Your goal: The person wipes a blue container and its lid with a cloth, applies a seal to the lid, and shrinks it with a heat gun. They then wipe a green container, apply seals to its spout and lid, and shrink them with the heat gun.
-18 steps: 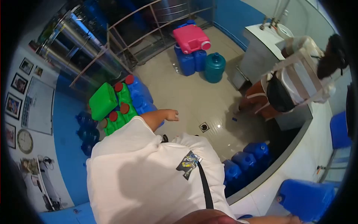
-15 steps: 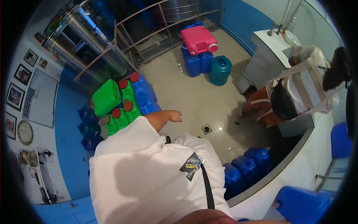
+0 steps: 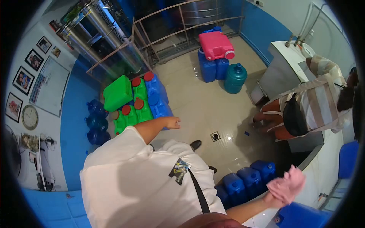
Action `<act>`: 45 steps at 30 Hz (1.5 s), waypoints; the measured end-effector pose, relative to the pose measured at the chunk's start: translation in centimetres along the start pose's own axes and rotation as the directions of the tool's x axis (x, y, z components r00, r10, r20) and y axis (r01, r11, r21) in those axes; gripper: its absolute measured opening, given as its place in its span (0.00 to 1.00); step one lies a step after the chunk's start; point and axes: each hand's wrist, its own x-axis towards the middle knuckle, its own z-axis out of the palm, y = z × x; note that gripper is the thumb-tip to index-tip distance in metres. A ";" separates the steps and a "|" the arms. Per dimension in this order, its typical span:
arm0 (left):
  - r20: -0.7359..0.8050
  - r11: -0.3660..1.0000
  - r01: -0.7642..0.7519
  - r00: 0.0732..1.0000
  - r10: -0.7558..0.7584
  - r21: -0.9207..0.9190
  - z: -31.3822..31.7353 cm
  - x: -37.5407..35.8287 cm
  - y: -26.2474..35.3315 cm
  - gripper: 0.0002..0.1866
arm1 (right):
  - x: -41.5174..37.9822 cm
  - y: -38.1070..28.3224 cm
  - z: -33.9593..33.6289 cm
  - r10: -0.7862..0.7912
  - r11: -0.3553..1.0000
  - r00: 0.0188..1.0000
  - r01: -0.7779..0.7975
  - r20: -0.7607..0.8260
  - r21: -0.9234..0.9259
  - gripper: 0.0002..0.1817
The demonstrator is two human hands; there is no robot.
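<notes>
Pink cloth [image 3: 288, 185] clutched in the right hand [image 3: 273, 200], left hand [image 3: 173, 122] — fingers loosely parted — near a blue jug [image 3: 159, 107]

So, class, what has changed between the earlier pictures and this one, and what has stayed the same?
The right hand, at the lower edge before, has come up holding a pink cloth; when it was gripped does not show. The left hand remains stretched out, empty. The pink jug, green jugs and teal bottle stay put.

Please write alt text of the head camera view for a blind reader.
The right hand holds a pink cloth near blue jugs; the left hand looks empty. A pink jug lies on blue containers; another person bends forward.
</notes>
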 end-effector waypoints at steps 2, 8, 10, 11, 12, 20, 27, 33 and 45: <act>-0.096 0.999 -0.003 0.995 0.007 0.049 1.0 0.1 -2.9 0.41 | 0.8 6.0 6.8 0.164 0.978 0.969 -0.135 0.183 -0.161 0.57; 0.051 0.989 0.136 0.990 -0.133 -0.063 -0.6 -0.9 -7.9 0.42 | -2.7 17.4 -0.8 0.324 0.894 0.945 -0.319 -0.038 -0.313 0.45; 0.005 0.996 0.068 0.998 -0.067 -0.051 -0.9 -0.3 -10.8 0.42 | -4.5 20.6 -5.1 0.288 0.851 0.933 -0.352 -0.214 -0.389 0.37; -0.030 0.999 0.009 1.000 -0.010 -0.038 -1.2 -0.4 -12.5 0.42 | -5.9 22.2 -7.0 0.248 0.806 0.916 -0.376 -0.316 -0.457 0.34; -0.053 0.989 0.069 0.996 -0.077 -0.133 -2.0 -1.4 -12.8 0.39 | -7.6 23.5 -10.2 0.276 0.756 0.868 -0.461 -0.412 -0.465 0.31; -0.036 0.955 0.230 0.970 -0.241 -0.185 -1.3 -5.5 -28.3 0.42 | -28.3 28.1 -23.0 0.561 -0.643 0.523 -0.212 -0.641 -0.736 0.18; 0.188 0.950 0.301 0.941 -0.283 -0.077 2.0 -7.1 -40.6 0.45 | -26.6 32.4 -21.6 0.384 -0.162 0.487 -0.801 -0.784 -0.577 0.11; 0.058 0.996 0.022 0.998 -0.027 0.088 -1.2 -2.6 -38.4 0.39 | -24.7 34.2 -24.7 0.417 0.284 0.519 -0.854 -0.746 -0.435 0.11; -0.082 0.927 0.043 0.994 -0.079 -0.373 -3.0 -0.4 -32.8 0.35 | -17.4 36.0 -21.5 0.071 -0.319 0.687 -0.672 -0.724 -0.669 0.23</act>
